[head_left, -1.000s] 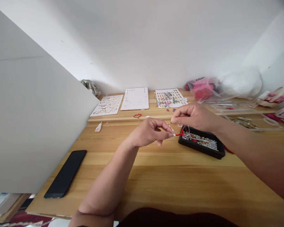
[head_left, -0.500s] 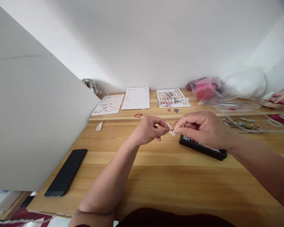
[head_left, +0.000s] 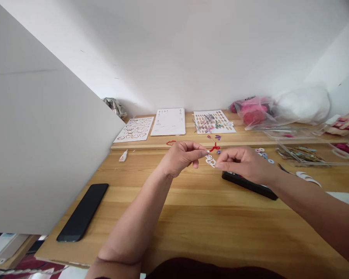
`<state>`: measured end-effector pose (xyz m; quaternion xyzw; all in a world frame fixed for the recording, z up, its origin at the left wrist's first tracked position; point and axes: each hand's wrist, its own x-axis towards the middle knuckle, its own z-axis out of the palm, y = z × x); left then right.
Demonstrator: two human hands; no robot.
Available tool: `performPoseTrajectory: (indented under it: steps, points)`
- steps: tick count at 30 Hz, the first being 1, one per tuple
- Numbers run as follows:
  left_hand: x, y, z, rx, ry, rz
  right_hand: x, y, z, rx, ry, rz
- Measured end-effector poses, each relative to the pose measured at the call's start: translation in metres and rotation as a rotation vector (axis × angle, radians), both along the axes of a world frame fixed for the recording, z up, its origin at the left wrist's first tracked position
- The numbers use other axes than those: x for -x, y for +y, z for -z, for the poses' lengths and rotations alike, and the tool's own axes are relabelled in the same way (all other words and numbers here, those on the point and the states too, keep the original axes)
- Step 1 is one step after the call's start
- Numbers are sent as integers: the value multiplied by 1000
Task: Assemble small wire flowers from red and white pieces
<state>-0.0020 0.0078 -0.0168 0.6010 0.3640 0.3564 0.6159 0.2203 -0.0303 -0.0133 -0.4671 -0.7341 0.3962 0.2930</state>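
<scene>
Red looped piece: it sits up between the two hands, over the near edge of the back ledge, a small curled red piece (head_left: pixel 214 148) with a white end.
Left hand: the left hand (head_left: pixel 182 159) pinches that white end between thumb and forefinger, leaving the red loops free.
Right hand: the right hand (head_left: pixel 247 164) has thumb and forefinger drawn together, below and apart from the loops; whether a fine strand lies between them, one cannot tell.
Good handling: a light, steady left pinch on the white end would likely spare the loops from flattening, while the right fingertips do the finer moves.
White cut-out: the openwork white shape (head_left: pixel 211 160) shows just beside the right fingertips; its thin arms look easy to snag, so the fingers should pass clear of it.
Black tray: the tray (head_left: pixel 247 186) lies partly under the right hand; a raised wrist would avoid knocking it.
Ledge: small purple pieces (head_left: pixel 218 137) and a patterned sheet (head_left: pixel 213 121) lie behind the hands.
Outer table: a glue bottle (head_left: pixel 123 156) and a phone (head_left: pixel 83 213) lie to the left, well apart from the work.
</scene>
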Motion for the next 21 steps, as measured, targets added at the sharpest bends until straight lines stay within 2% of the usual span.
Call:
performPoseTrajectory:
  steps: [5, 8, 10, 12, 14, 18, 21]
  points:
    - [-3, 0, 5, -101, 106, -34, 7, -22, -23, -234, -173, 7]
    - [-3, -6, 2, -151, 166, 46, 7, -15, -37, -374, -198, 16]
    - [-2, -10, -2, -156, 174, 138, 5, -4, -43, -395, -191, 38]
    - [-1, -13, -5, -142, 144, 204, 1, 9, -43, -352, -145, 49]
    - [0, -14, -8, -123, 88, 211, -3, 20, -37, -235, -73, 28]
    - [0, -11, -8, -101, 47, 94, -8, 27, -13, 76, 142, 63]
    - [-1, -8, -6, -107, 73, 25, -7, 17, 1, 141, 133, 55]
